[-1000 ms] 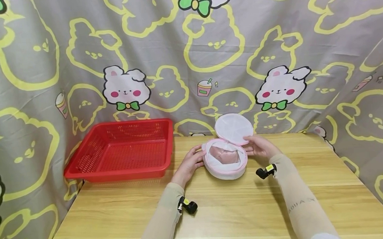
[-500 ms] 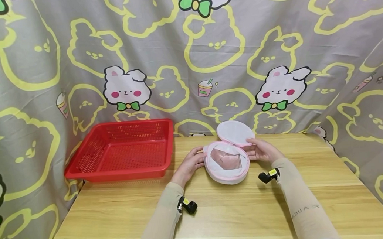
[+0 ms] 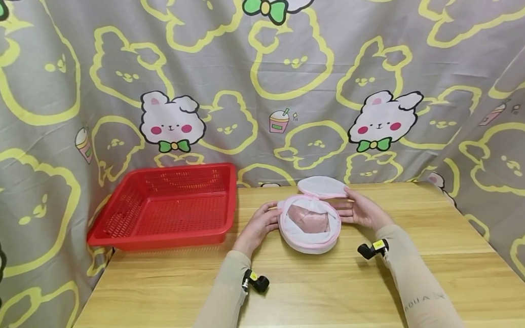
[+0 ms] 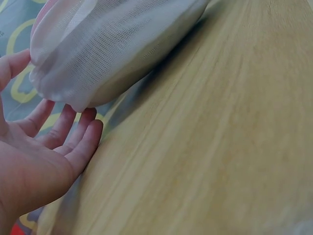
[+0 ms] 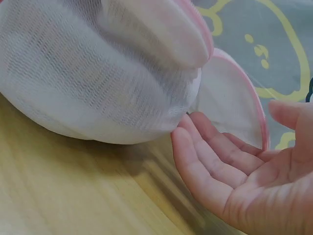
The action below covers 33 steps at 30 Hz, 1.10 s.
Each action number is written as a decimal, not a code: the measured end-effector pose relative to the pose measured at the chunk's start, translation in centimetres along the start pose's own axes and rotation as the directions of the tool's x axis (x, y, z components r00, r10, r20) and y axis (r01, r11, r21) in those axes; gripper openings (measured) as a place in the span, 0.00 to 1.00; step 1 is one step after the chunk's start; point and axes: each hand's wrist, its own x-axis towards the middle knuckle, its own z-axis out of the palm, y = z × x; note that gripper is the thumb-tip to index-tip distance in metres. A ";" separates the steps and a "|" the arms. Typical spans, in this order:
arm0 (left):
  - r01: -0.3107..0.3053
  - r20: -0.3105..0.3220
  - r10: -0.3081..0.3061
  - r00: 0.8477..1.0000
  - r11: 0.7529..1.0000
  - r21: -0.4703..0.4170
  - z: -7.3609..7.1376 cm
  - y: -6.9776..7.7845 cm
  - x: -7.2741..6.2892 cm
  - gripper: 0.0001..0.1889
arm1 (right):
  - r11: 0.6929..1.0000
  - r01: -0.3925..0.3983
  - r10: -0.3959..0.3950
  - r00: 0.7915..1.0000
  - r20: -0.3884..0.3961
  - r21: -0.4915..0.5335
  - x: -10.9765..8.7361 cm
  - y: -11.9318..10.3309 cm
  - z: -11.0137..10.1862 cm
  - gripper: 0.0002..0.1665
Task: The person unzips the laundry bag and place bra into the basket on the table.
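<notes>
A round white mesh laundry bag [image 3: 311,247] with pink zip trim stands on the table, its top unzipped. Its round lid [image 3: 322,186] is folded away to the back and lies low behind the opening. Inside shows a shiny brownish-pink item [image 3: 309,219], framed by white cloth edges. My left hand [image 3: 262,225] holds the bag's left side, thumb near the rim and fingertips lower against the mesh [image 4: 117,54]. On the other side my right hand [image 3: 362,210] has its thumb apart and its loosely bent fingers [image 5: 188,147] at the mesh wall, close by the lid.
A red plastic basket [image 3: 167,236] with perforated walls stands at the table's left back. The wooden table [image 3: 318,302] meets a grey cartoon-print curtain [image 3: 218,50] behind and at both sides. Small black cameras [image 3: 259,283] sit on the wrists.
The lid has sunk backward and down from its raised position. My right hand has shifted slightly right and toward me. The bag came a little nearer to me; the left hand stayed nearly still.
</notes>
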 end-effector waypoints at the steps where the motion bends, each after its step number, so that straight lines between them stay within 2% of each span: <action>1: 0.003 -0.002 -0.003 1.000 1.000 -0.006 0.0 0.0 0.0 0.23 | 1.000 0.010 -0.010 1.000 -0.003 -0.001 -0.1 0.1 0.1 0.23; 7: 0.012 -0.006 -0.012 1.000 1.000 -0.018 -0.3 0.2 -0.2 0.23 | 0.997 0.071 -0.071 0.997 -0.038 -0.011 -0.9 0.7 0.6 0.24; 14: 0.021 -0.002 -0.021 1.000 1.000 0.006 -0.3 0.6 -0.3 0.24 | 0.985 0.122 -0.133 0.987 -0.087 -0.120 -2.2 1.4 1.9 0.31; 22: 0.019 0.008 -0.019 1.000 1.000 0.018 -0.3 0.8 -0.2 0.24 | 0.971 0.167 -0.187 0.976 -0.109 -0.172 -3.5 2.6 3.6 0.20; 28: 0.014 0.006 -0.014 1.000 1.000 0.025 -0.2 0.7 -0.3 0.25 | 0.954 0.161 -0.201 0.970 -0.139 -0.254 -4.2 3.6 5.0 0.30; 33: 0.020 -0.001 -0.020 1.000 1.000 0.022 -0.2 0.5 -0.3 0.25 | 0.952 0.166 -0.217 0.959 -0.182 -0.258 -4.3 4.1 5.7 0.30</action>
